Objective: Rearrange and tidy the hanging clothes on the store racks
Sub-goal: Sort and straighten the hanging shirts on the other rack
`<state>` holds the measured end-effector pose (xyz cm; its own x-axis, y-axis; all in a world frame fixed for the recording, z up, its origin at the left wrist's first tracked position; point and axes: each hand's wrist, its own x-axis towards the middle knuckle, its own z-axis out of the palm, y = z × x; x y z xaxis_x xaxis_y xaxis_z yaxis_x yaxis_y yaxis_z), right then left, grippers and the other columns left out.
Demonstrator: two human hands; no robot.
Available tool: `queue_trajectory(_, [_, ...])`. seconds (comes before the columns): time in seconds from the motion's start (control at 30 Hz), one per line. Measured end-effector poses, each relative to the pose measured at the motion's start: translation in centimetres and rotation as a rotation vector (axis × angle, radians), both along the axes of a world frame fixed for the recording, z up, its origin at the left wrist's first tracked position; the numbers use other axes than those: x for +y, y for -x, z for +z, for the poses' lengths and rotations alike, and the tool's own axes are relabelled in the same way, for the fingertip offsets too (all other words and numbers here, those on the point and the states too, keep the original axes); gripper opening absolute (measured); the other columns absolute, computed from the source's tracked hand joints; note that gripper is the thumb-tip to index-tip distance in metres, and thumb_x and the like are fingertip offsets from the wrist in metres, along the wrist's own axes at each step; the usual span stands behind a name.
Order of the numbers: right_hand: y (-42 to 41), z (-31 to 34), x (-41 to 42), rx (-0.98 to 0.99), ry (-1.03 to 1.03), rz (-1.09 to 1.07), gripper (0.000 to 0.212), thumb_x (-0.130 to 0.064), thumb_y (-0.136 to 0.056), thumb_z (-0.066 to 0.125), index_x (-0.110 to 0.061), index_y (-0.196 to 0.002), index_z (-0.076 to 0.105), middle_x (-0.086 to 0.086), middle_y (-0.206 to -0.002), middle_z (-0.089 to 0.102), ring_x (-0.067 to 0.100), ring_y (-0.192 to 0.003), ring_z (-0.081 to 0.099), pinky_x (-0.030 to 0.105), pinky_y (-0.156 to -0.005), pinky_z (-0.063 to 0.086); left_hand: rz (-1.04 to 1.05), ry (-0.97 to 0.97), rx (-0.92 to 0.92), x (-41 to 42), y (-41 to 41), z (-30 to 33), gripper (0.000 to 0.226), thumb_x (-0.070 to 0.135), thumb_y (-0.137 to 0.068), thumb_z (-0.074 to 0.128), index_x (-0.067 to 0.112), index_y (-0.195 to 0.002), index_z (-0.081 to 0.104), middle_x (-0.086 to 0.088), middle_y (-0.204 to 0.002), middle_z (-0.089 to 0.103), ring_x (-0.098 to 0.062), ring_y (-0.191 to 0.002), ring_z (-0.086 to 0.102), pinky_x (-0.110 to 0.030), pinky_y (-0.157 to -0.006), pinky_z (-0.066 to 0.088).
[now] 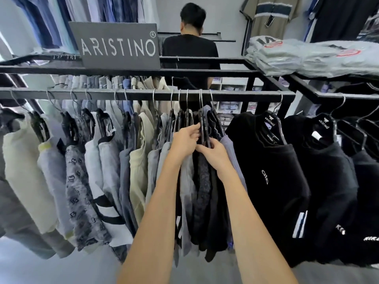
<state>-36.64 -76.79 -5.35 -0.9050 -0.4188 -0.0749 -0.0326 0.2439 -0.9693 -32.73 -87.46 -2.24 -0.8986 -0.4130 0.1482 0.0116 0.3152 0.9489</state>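
Two bare forearms reached up from the bottom edge toward the middle of the rack. Left hand: fingers curled forward, fingertips pressed in among the black hangers, thumb alongside; gripping the bunch from the left. Right hand: lower and just right of the left one, fingers bent round the shoulder of the same hanger bunch, touching the dark garments beneath. Both hands nearly touching each other.

Held garments: hanging straight down, long axis vertical, edge-on to the camera, packed tightly between grey shirts to the left and a lilac piece to the right. Hanger hooks standing upright, looped over the black rail, itself running left to right across the view.

Left along the rail: pale cream, grey and patterned tops, fanned out and tilted. Right: black sweatshirts with white collar labels, fronts turned toward the camera, on a rail angling away.

Farther back: a second black bar carrying a grey sign reading ARISTINO, folded grey clothes stacked on the rack's top right. Beyond that, a person in a black T-shirt, back turned, and more shirts hung high along the wall.
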Motion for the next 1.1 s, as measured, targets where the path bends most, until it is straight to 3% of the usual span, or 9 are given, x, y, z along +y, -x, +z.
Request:
queue_trajectory(0.23, [-0.1,0.7,-0.5,-0.047,-0.034,0.017,0.039,-0.009,-0.077,0.06,-0.018,-0.116,0.059,0.005,-0.097,0.068,0.018,-0.08,0.062,0.03,-0.064,0.047,0.004,-0.172,0.177,-3.0,-4.2,-1.5,0.034,-0.005,-0.096,0.05,0.002,-0.128,0.059,-0.01,-0.118,0.068,-0.015,-0.113,0.064,-0.024,-0.095,0.051])
queue_trajectory(0.4, [-0.5,0.7,-0.9,-0.08,0.013,0.028,0.034,-0.01,-0.084,0.058,-0.023,-0.114,0.051,-0.004,-0.09,0.06,0.01,-0.077,0.055,0.03,-0.073,0.047,0.005,-0.013,0.084,-2.8,-3.4,-1.3,0.036,0.0,-0.096,0.051,0.02,-0.123,0.064,0.008,-0.109,0.072,-0.004,-0.108,0.065,-0.027,-0.098,0.05])
queue_trajectory(0.5, [-0.4,0.6,-0.9,-0.078,0.011,0.042,0.046,-0.011,-0.083,0.058,-0.022,-0.127,0.052,0.0,-0.103,0.064,0.013,-0.085,0.059,0.028,-0.07,0.05,0.065,0.03,0.101,-2.3,-3.3,-1.7,0.035,0.001,-0.096,0.051,0.022,-0.12,0.065,0.01,-0.106,0.071,-0.002,-0.107,0.064,-0.025,-0.098,0.049])
queue_trajectory(0.63, [-0.6,1.2,-0.1,-0.097,-0.012,0.04,0.061,-0.009,-0.091,0.055,-0.02,-0.147,0.036,-0.005,-0.11,0.051,0.012,-0.102,0.056,0.034,-0.091,0.049,0.083,0.044,0.12,-1.7,-3.2,-2.0,0.035,0.0,-0.096,0.05,0.019,-0.121,0.065,0.008,-0.109,0.071,0.0,-0.106,0.064,-0.02,-0.093,0.05])
queue_trajectory(0.7, [-0.7,1.2,0.0,-0.083,-0.007,0.024,0.066,-0.01,-0.091,0.056,-0.018,-0.152,0.031,-0.003,-0.115,0.047,0.002,-0.089,0.053,0.031,-0.086,0.048,0.094,0.05,0.127,-1.7,-3.0,-2.3,0.036,0.0,-0.095,0.049,0.02,-0.12,0.065,0.009,-0.109,0.071,0.001,-0.107,0.063,-0.023,-0.095,0.05])
queue_trajectory(0.77, [-0.7,1.2,-0.4,-0.037,-0.008,-0.039,0.061,-0.012,-0.089,0.058,-0.014,-0.147,0.04,-0.008,-0.105,0.05,0.001,-0.081,0.053,0.034,-0.082,0.051,0.108,0.07,0.146,-1.6,-2.8,-2.5,0.037,-0.002,-0.095,0.049,0.022,-0.117,0.066,0.01,-0.109,0.072,0.0,-0.107,0.064,-0.026,-0.097,0.05])
queue_trajectory(0.87, [-0.7,1.8,-0.6,0.046,-0.033,-0.087,0.037,-0.011,-0.083,0.06,-0.015,-0.12,0.059,-0.005,-0.086,0.062,0.02,-0.081,0.064,0.037,-0.069,0.053,0.138,0.085,0.165,-1.2,-2.6,-2.7,0.036,-0.003,-0.094,0.049,0.02,-0.115,0.068,0.009,-0.107,0.072,0.001,-0.105,0.064,-0.03,-0.098,0.051])
queue_trajectory(1.0, [-0.2,2.6,0.1,0.121,-0.084,-0.063,0.01,-0.015,-0.077,0.058,-0.021,-0.085,0.056,-0.006,-0.069,0.053,0.014,-0.061,0.048,0.026,-0.05,0.034,0.167,0.13,0.145,-0.6,-2.2,-2.2,0.038,-0.003,-0.093,0.047,0.02,-0.115,0.067,0.01,-0.103,0.072,0.002,-0.101,0.065,-0.028,-0.097,0.052])
queue_trajectory(1.1, [0.2,3.9,1.9,0.116,-0.123,-0.026,0.019,-0.011,-0.075,0.058,-0.018,-0.092,0.063,-0.001,-0.069,0.054,0.018,-0.062,0.049,0.03,-0.054,0.035,0.204,0.264,0.056,-0.1,-0.7,-1.2,0.037,0.004,-0.094,0.046,0.02,-0.123,0.063,0.009,-0.1,0.072,-0.005,-0.098,0.066,-0.034,-0.092,0.053])
